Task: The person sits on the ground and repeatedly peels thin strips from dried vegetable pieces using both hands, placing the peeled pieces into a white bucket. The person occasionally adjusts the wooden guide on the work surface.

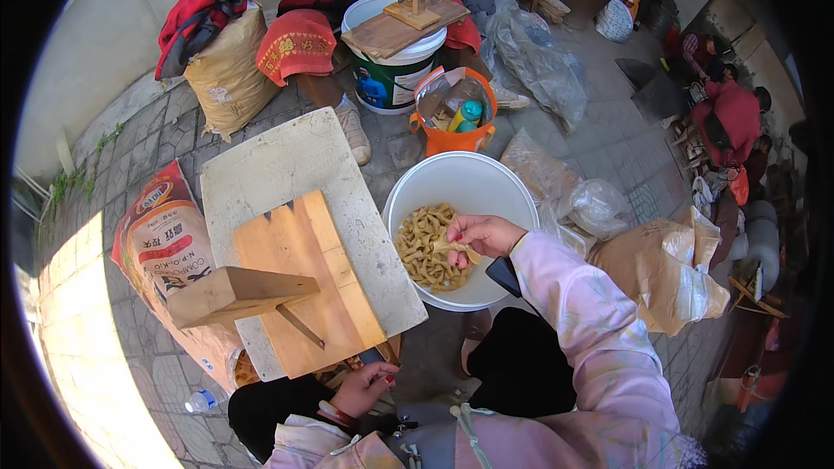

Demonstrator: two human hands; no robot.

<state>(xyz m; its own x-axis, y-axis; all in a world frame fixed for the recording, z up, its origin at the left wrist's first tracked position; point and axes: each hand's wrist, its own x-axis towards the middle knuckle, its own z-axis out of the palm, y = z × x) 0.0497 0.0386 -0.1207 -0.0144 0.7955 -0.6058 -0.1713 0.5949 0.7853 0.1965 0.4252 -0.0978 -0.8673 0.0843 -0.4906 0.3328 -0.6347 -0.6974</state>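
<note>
My right hand (479, 238) is over a white plastic bucket (479, 185), holding a pale tan piece (456, 247) between its fingers. Below it in the bucket lies a heap of small brownish, knobbly pieces (423, 234); I cannot tell what they are. My left hand (365, 387) rests by my left thigh with its fingers curled; whether anything is in it does not show. In front of that hand is a wooden board (326, 260) with an upright wooden block (241, 293) and a thin blade-like strip (301, 327), lying on a pale grey slab (287, 150).
A printed woven sack (169, 241) stands left of the slab. Beyond the bucket are an orange bag (456, 142) and a lidded paint bucket (391, 88), with a seated person behind. Plastic bags (534, 65) and a brown paper sack (658, 273) lie to the right. A bottle (201, 401) lies lower left.
</note>
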